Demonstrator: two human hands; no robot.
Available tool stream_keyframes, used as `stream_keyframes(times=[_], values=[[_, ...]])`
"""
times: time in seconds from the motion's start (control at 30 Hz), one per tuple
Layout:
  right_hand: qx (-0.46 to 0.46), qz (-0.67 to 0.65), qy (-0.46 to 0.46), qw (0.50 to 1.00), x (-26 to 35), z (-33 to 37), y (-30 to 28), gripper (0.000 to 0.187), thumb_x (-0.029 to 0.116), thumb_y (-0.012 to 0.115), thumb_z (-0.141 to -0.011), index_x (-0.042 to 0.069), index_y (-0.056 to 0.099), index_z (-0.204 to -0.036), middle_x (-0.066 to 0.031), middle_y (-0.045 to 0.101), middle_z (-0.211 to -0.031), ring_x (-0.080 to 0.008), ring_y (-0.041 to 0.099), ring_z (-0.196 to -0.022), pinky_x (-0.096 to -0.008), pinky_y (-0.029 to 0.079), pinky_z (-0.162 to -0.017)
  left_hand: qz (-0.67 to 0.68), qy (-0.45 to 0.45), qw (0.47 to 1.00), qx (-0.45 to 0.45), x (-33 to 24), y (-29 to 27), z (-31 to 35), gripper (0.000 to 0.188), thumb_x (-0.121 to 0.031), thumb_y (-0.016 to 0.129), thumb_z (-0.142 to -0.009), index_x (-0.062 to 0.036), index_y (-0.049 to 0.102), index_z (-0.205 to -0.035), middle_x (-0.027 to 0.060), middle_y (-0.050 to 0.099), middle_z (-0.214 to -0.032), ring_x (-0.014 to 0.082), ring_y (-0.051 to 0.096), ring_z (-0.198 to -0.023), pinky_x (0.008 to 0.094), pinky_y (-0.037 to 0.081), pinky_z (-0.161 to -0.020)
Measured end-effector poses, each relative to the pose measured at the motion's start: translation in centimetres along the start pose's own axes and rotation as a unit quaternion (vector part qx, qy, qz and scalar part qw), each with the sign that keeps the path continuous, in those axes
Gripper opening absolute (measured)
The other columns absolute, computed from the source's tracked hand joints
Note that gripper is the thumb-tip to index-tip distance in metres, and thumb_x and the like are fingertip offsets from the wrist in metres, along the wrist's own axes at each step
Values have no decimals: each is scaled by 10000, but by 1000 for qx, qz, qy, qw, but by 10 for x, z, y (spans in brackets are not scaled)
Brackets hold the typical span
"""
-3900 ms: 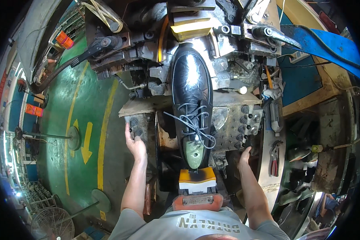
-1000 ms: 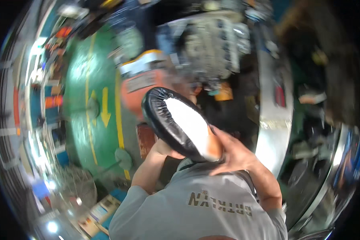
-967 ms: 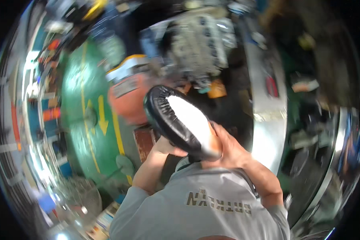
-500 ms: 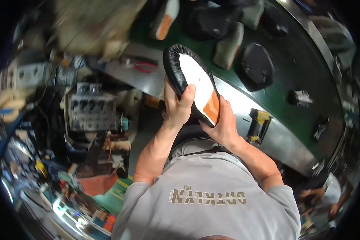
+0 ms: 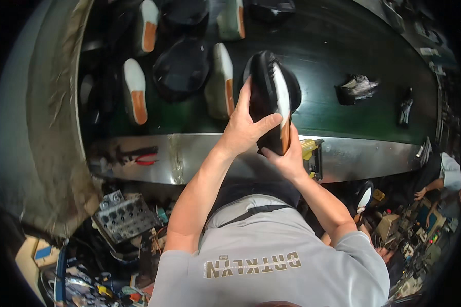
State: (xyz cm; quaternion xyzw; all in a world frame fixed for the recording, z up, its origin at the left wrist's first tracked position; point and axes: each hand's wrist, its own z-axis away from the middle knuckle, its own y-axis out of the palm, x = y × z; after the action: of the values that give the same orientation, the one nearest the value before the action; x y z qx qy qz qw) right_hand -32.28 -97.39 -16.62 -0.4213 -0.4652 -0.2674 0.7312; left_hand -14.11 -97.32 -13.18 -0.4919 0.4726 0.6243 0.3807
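Observation:
Both hands hold a black shoe upper stretched over a last (image 5: 264,97), toe pointing away from me, above the near edge of the dark green work surface (image 5: 312,41). It is tilted on its side, so its white and orange underside shows as a narrow strip. My left hand (image 5: 247,129) grips the shoe's left side, thumb laid across toward the underside. My right hand (image 5: 287,157) is closed around the heel end; part of its fingers is hidden. Just left of the shoe stands a last (image 5: 222,82) with a white and orange bottom.
Other white and orange-bottomed lasts (image 5: 136,92) and dark rounded pieces (image 5: 182,69) lie at the left. A metal ledge (image 5: 215,161) carries red-handled pliers (image 5: 146,159) and a yellow and black power tool (image 5: 311,154). A knobbed control box (image 5: 125,220) stands lower left; another person (image 5: 449,176) works at right.
My view has turned toward the work surface. The shoe has moved over its near side and rolled, so its underside, earlier facing me broadly, now shows nearly edge-on. Both hands keep their hold.

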Motion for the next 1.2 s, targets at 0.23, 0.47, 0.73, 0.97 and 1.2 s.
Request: stream_keyframes(times=[0.23, 0.47, 0.73, 0.97, 1.2], values=[[-49, -373, 266, 887, -77, -112, -90, 400, 251, 703, -832, -12, 619, -1121, -84, 674, -1042, -198, 649, -940, -332, 502, -890, -337, -58, 939, 40, 120, 20, -3, 368, -141, 615, -852, 20, 586, -1182, 172, 614, -1201, 309, 561, -1172, 415, 422, -1023], [-220, -273, 287, 891, -188, -149, -128, 453, 295, 756, -802, 66, 590, -1156, -70, 658, -1079, -200, 646, -903, -330, 526, -783, -499, -57, 827, 253, 155, 31, 22, 338, -140, 667, -823, -7, 615, -1129, 143, 562, -1038, 287, 567, -1032, 513, 284, -1057], [-216, 11, -22, 976, -91, -156, -44, 286, 130, 638, -917, 8, 595, -1172, -98, 630, -1044, -149, 604, -945, -278, 492, -845, -74, -73, 993, 52, 17, -43, 111, 139, -48, 619, -884, 51, 612, -981, 138, 578, -1038, 237, 580, -958, 332, 458, -843], [-113, 179, -10, 977, -39, -248, 149, 735, 457, 760, -719, 22, 529, -1265, -197, 543, -1227, -319, 526, -1157, -381, 423, -999, 195, -152, 940, -235, -50, -77, 236, 390, -44, 590, -917, 50, 498, -1284, 114, 597, -1240, 191, 574, -1120, 335, 427, -1001], [115, 168, 76, 976, -13, -256, 154, 675, 346, 753, -711, 67, 535, -1286, -190, 644, -1175, -293, 632, -1084, -369, 480, -938, -348, -224, 904, -107, -35, -98, 224, 246, -54, 654, -872, 53, 595, -1086, 141, 685, -990, 154, 611, -767, 349, 496, -672]])
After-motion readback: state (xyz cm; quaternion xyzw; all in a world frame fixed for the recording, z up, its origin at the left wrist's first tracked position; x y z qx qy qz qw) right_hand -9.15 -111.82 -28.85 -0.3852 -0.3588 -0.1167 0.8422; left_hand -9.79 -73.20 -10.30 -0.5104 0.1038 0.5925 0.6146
